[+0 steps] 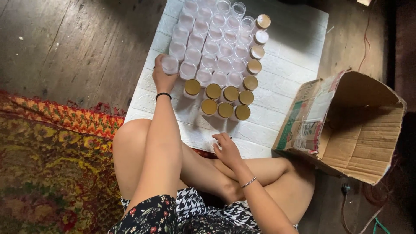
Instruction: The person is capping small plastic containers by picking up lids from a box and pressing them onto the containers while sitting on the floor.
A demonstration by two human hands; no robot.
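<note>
Several small clear jars stand in rows on a white brick-patterned mat (286, 69). Some jars are open (219, 50), others wear gold lids (225, 110). My left hand (162, 76) reaches out and grips an open clear jar (169, 64) at the left end of the rows; a black band is on that wrist. My right hand (225, 147) rests near the mat's front edge with fingers curled around something small; what it holds is hidden. A thin bracelet is on that wrist.
An open cardboard box (346, 125) lies on its side at the right. A patterned rug (47, 160) covers the floor at the left. My crossed legs (203, 169) sit below the mat. Dark wooden floor (73, 43) surrounds it.
</note>
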